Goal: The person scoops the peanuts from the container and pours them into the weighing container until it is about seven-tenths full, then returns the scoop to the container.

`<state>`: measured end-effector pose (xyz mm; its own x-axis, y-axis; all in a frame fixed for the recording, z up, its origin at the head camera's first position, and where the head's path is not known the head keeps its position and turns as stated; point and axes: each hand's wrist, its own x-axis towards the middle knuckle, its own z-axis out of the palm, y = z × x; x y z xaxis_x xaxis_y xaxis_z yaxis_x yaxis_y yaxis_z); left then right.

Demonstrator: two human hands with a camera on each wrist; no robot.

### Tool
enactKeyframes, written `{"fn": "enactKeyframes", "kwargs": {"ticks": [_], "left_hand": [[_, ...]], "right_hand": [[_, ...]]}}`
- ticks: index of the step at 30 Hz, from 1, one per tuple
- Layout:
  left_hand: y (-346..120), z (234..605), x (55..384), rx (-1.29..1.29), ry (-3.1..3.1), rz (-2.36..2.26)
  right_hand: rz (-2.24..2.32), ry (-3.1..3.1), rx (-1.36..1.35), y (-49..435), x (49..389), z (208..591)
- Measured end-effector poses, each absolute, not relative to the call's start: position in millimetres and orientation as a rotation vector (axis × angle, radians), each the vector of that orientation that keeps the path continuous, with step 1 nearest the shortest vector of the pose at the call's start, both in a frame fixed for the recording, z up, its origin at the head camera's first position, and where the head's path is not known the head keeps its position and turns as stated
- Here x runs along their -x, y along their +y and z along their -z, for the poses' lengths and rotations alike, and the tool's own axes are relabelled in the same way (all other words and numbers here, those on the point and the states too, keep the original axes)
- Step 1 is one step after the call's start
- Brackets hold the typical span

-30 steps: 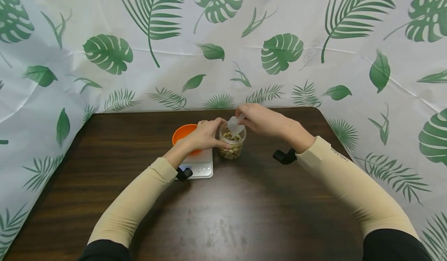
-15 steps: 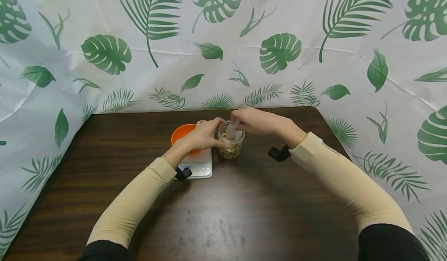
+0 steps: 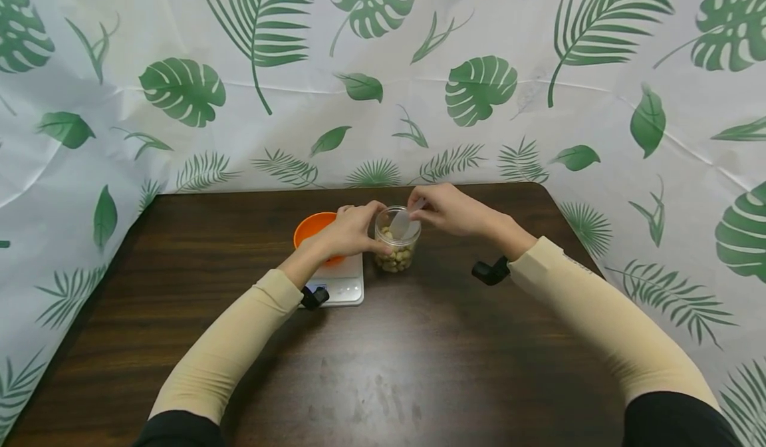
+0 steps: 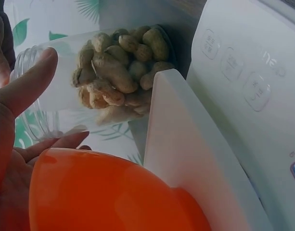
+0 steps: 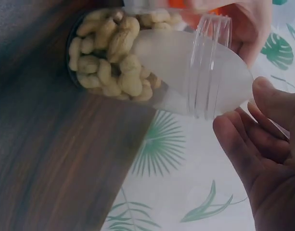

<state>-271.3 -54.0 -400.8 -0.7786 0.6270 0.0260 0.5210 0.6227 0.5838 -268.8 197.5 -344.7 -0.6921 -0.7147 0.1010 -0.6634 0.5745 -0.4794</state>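
Observation:
A clear plastic jar (image 3: 413, 235) partly filled with unshelled peanuts (image 4: 113, 72) stands upright on the table. My left hand (image 3: 352, 231) steadies it from the left, thumb on the near side and fingers around the back near the threaded neck (image 4: 34, 96). My right hand (image 3: 451, 209) pinches a translucent white scoop (image 3: 402, 225) between thumb and fingers. The scoop's blade (image 5: 169, 57) slants down through the jar's mouth, its tip against the peanuts. Part of its handle is hidden by my right fingers (image 5: 234, 139).
Left of the jar, an orange bowl (image 3: 312, 225) sits on a white kitchen scale (image 3: 347, 292), partly behind my left hand. The scale has buttons (image 4: 256, 91) on its front. Behind the dark wooden table (image 3: 383, 367) hangs a leaf-patterned sheet (image 3: 395, 128).
My right hand dipped left and down with the scoop into the jar, then shifted back right, leaving the scoop slanted inside. My left hand has stayed on the jar.

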Motion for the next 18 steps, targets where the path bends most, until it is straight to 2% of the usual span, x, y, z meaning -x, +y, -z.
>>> {"fn": "enactKeyframes", "kwargs": {"ticks": [10, 18], "left_hand": [[-54, 401, 271, -0.945, 2.682, -0.862], [-55, 401, 270, -0.934, 2.682, -0.871]], "right_hand": [[0.840, 2.760, 1.180, 194, 260, 355], [1.041, 2.810, 1.027, 197, 254, 370]]}}
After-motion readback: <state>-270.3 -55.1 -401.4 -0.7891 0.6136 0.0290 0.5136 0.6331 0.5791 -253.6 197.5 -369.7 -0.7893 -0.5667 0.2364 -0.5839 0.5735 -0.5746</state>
